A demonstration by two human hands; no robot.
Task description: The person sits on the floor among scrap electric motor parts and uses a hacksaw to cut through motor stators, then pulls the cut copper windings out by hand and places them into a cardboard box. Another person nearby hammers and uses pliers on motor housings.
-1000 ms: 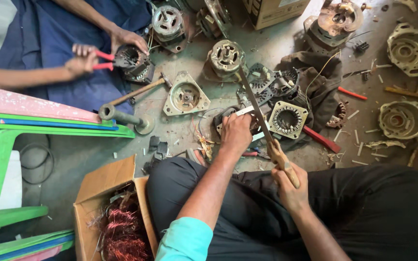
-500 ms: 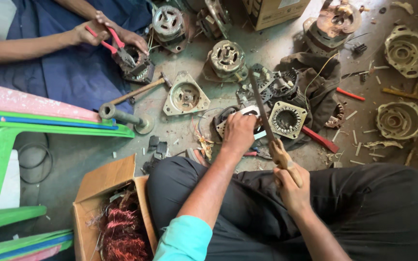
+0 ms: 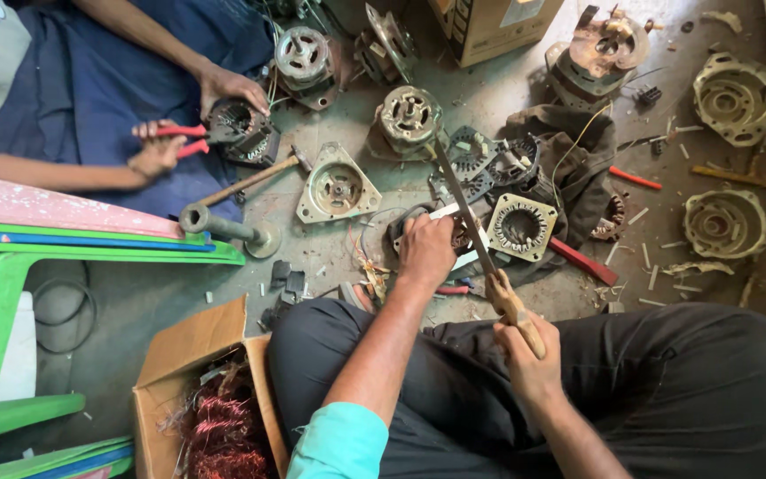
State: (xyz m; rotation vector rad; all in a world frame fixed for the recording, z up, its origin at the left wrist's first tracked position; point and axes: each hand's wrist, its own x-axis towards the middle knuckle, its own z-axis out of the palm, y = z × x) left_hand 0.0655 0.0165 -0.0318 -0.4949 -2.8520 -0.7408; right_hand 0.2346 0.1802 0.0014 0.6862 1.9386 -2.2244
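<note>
I sit cross-legged on the concrete floor (image 3: 525, 80), and my left hand (image 3: 427, 251) presses down on a dark motor stator (image 3: 414, 222) at the middle of the frame, fingers curled over its top and holding it flat. My right hand (image 3: 529, 355) is wrapped tight round the worn wooden handle of a long chisel (image 3: 465, 208), whose thin steel blade slants up and left across the stator toward the round rusty motor (image 3: 410, 115) above. I judge I am in the middle of prying or cutting at the windings, so the blade wants a firm seat against the core before any push. Just right of my left hand lies a square laminated stator core (image 3: 522, 226), grey and ridged, its bore empty. A cardboard box (image 3: 190, 355) at lower left holds a tangle of reddish copper wire (image 3: 222, 427) (springy, dull-shining). At upper left another person's hands work red-handled pliers (image 3: 179, 139) into a second stator (image 3: 241, 131), and a hammer (image 3: 254, 177) lies beside them.
</note>
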